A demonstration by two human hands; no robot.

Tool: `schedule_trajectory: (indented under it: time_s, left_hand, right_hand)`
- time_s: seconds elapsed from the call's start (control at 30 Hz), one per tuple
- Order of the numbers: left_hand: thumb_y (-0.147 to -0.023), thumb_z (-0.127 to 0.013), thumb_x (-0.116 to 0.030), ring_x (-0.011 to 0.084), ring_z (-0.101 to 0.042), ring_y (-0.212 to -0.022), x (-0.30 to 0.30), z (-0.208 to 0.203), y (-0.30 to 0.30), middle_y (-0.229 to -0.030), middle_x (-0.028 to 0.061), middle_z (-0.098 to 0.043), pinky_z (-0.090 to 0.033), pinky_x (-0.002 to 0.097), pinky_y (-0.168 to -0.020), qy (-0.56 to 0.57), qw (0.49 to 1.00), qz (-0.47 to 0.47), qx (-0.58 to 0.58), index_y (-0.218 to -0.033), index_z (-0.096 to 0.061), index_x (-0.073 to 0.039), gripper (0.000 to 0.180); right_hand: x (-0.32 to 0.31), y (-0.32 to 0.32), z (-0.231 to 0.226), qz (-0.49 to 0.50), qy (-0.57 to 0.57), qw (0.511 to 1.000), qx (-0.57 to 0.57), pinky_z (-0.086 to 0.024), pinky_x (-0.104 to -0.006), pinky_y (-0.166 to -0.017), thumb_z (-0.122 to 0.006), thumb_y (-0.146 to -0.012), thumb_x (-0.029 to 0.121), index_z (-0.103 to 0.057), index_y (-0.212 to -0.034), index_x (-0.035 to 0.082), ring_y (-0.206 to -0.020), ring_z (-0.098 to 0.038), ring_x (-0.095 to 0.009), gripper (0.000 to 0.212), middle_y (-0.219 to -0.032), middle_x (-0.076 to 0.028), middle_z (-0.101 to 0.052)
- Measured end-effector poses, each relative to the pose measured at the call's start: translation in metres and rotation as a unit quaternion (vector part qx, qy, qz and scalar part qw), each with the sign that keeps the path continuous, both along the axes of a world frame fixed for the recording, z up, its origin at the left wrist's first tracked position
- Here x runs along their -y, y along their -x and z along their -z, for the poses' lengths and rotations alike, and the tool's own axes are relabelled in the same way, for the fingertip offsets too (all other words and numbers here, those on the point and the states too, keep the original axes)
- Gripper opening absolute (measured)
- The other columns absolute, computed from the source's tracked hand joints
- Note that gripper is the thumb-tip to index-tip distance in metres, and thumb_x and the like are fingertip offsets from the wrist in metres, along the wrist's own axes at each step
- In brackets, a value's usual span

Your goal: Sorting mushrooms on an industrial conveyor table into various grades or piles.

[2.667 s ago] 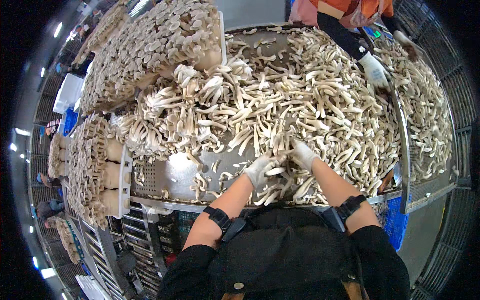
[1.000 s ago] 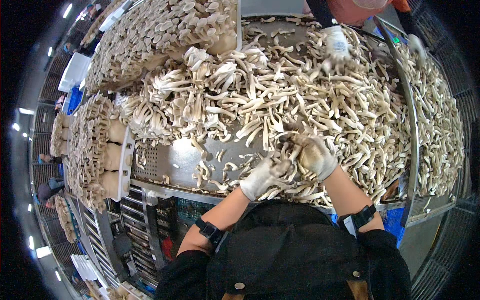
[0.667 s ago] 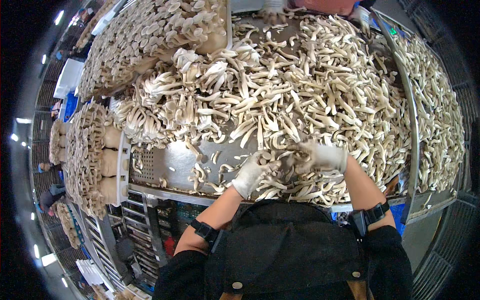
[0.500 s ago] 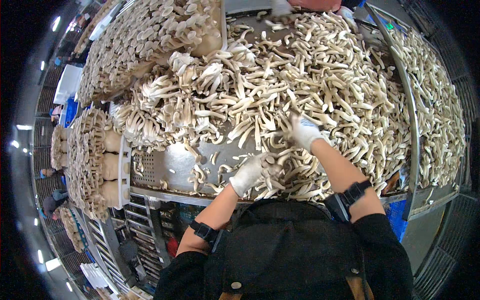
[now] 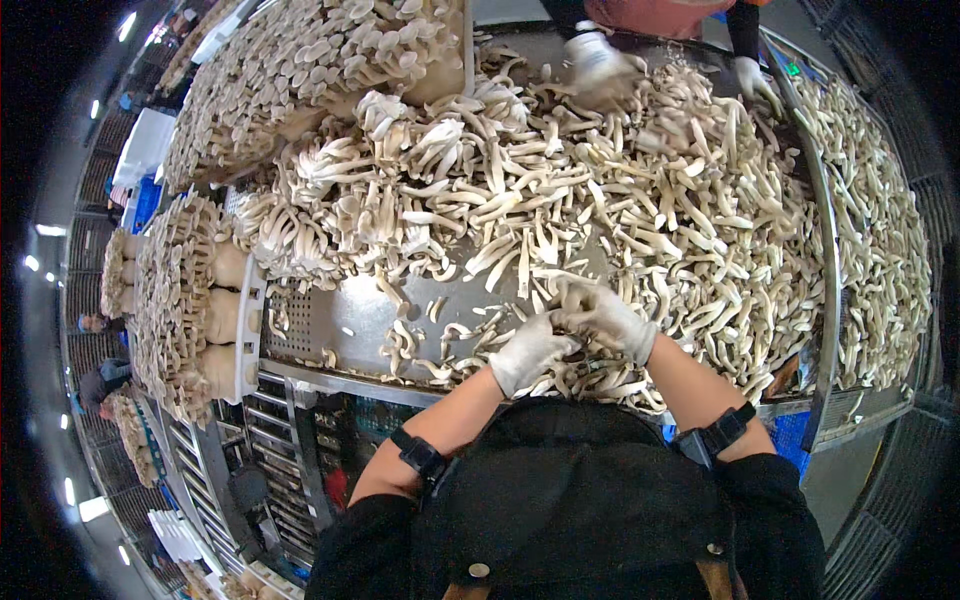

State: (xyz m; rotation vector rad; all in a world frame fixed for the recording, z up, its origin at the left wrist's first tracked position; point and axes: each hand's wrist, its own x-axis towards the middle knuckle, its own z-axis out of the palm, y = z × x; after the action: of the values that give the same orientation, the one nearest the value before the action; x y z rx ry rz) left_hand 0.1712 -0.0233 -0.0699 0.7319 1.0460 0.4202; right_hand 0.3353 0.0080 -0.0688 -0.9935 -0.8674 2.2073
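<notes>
My white-gloved left hand (image 5: 533,352) and right hand (image 5: 612,318) meet low over the near side of the metal work table (image 5: 355,335). The left one is curled around mushrooms, mostly hidden under its glove. Pinched fingers of the right one work at the same small bunch, close to the left fingertips. Loose pale mushrooms (image 5: 585,378) with long stems lie under and around both hands. Beyond them spreads a deep heap of separate mushrooms (image 5: 690,220). Clumps still joined at the base (image 5: 365,190) are piled to its left.
Mushroom blocks (image 5: 300,70) stand at the far left, more in a white crate (image 5: 248,330) beside the table. A metal rail (image 5: 825,240) divides off another mushroom heap (image 5: 870,230) at right. Across the table, a co-worker's gloved hands (image 5: 598,68) reach into the heap, one blurred.
My right hand has come back toward me from the heap and joined the left. My left hand has shifted slightly right. The co-worker's arms now reach further into view.
</notes>
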Motion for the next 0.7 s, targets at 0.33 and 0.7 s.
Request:
schedule_trajectory:
  time_s: [0.33,0.7]
  left_hand:
    - [-0.079,-0.064,-0.038,0.0161,-0.059,-0.068,0.000,-0.010,0.038,-0.071,0.0119,-0.062,-0.045,0.0302,-0.062,-0.156,0.924,0.167,-0.308,-0.087,-0.061,0.001,0.041]
    - [-0.092,-0.051,-0.026,0.0157,-0.050,-0.105,-0.030,0.017,0.016,-0.116,0.0035,-0.052,-0.043,0.0320,-0.091,0.002,0.947,-0.320,0.033,-0.129,-0.037,-0.007,0.044]
  right_hand:
    - [-0.073,0.026,0.002,-0.145,-0.418,0.705,0.555,-0.045,-0.0419,-0.082,-0.061,-0.079,0.035,-0.050,-0.107,0.002,-0.094,-0.058,-0.036,0.045,-0.104,-0.024,-0.056]
    - [-0.053,0.051,0.025,-0.109,-0.202,0.842,0.489,-0.043,-0.0421,-0.086,-0.057,-0.082,0.027,-0.043,-0.115,-0.003,-0.099,-0.055,-0.040,0.047,-0.106,-0.028,-0.056]
